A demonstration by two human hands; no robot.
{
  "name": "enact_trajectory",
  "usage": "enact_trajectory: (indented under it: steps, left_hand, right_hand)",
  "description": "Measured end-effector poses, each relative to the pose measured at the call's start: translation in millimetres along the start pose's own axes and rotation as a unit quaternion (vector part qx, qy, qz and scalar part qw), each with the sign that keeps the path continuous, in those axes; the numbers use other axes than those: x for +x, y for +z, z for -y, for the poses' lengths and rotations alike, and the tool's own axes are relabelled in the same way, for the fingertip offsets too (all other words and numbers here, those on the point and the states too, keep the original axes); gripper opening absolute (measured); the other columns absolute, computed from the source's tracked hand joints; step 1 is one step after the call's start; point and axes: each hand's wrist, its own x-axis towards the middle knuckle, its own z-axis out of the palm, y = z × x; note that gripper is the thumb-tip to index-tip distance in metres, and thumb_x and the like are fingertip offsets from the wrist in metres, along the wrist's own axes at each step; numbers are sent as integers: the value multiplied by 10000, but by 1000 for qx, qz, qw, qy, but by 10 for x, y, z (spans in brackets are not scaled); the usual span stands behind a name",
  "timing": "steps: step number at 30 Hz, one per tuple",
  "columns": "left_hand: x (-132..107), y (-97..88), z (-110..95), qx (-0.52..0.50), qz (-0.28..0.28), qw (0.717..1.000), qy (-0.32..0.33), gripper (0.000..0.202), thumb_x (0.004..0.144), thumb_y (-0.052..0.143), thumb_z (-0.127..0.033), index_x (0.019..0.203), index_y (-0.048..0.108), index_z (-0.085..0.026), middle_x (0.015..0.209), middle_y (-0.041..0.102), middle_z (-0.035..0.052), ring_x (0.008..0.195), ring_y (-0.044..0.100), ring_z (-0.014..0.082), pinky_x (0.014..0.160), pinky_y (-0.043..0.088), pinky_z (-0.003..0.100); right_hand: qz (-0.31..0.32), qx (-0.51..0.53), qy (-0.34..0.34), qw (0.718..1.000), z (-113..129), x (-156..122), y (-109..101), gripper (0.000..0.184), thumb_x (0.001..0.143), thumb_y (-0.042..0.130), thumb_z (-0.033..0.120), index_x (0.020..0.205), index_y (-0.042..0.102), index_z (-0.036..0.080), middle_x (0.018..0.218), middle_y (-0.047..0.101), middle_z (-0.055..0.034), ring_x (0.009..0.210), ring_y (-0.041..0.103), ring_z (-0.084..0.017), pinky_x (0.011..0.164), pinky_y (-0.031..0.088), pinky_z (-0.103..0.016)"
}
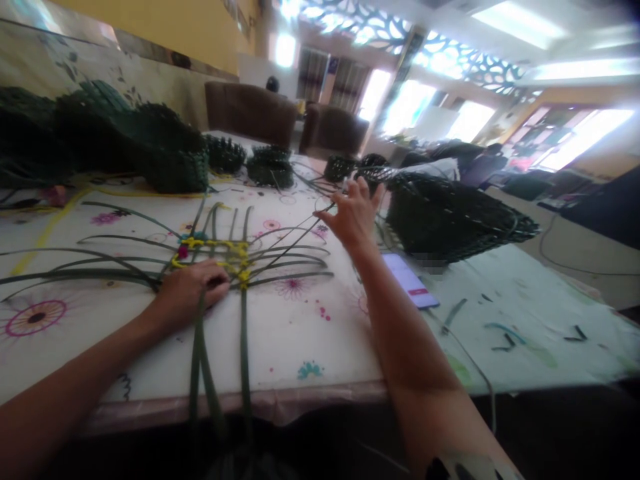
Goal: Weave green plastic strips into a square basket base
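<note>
A flat lattice of dark green strips (244,333) lies on the flowered tablecloth, its long loose ends fanning out on all sides. Yellow twine (243,250) is worked along the crossings around its middle. My left hand (193,290) rests on the near left side of this lattice, fingers curled closed on it; the fingertips are partly hidden. Up and to the right, my right hand (356,217) pinches a thin dark strand (293,243) between thumb and forefinger, the other fingers raised. That strand runs taut from the right edge of the lattice to my fingertips.
Large dark green woven baskets (165,147) stand at the back left, with smaller ones (270,167) behind. Another large basket (450,213) lies right of my right arm. A phone (407,280) sits below it. Strip scraps (505,333) dot the right side.
</note>
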Motion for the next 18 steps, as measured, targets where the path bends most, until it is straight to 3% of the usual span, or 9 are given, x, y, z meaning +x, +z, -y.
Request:
enact_trajectory:
  steps: [2,5,9,12,14,16,18]
  left_hand:
    - [-1,37,46,3,-17,1000,15,387,915,512,-544,859,745,-240,967,763,44,846,690,231,748,462,345]
    - [-5,91,119,7,-36,998,41,376,947,513,-523,861,750,-245,939,757,34,811,677,215,721,443,341]
    - [-8,120,163,10,-41,998,53,350,961,528,-500,869,755,-249,945,759,32,834,685,219,738,451,338]
    - [-5,125,161,14,-45,997,55,339,964,537,-490,883,763,-251,948,761,36,856,690,225,748,456,334]
    - [-1,130,158,12,-43,998,53,337,967,540,-487,881,764,-250,948,761,36,844,683,221,736,450,329]
    - [3,138,157,9,-42,998,51,335,968,540,-480,872,761,-248,945,760,34,824,675,213,731,446,325]
    - [6,146,161,6,-42,998,52,328,963,544,-475,866,759,-248,938,756,33,812,667,210,727,443,321]
  right_hand:
    - [8,45,21,999,-54,33,17,412,995,742,577,1153,831,207,1448,667,-192,1421,548,-398,1247,353,-686]
    - [50,168,4,984,-109,94,-38,299,976,779,453,1125,836,200,1191,731,-126,1040,661,-270,1004,529,-467]
    - [96,262,-36,960,-292,152,-259,369,826,898,306,1172,838,194,1029,732,-49,873,613,-191,873,507,-346]
    - [235,268,-39,933,-494,161,-444,318,764,894,224,1082,869,222,865,729,6,785,602,-167,834,499,-323]
    - [264,266,-23,927,-622,165,-542,214,801,810,169,993,878,234,792,719,20,750,609,-162,834,508,-326]
    - [158,256,32,953,-739,177,-624,236,851,696,107,964,872,217,792,720,-1,765,633,-174,859,521,-350]
    - [-50,217,125,967,-852,210,-707,324,895,572,49,980,855,181,853,736,-57,829,671,-206,897,531,-396]
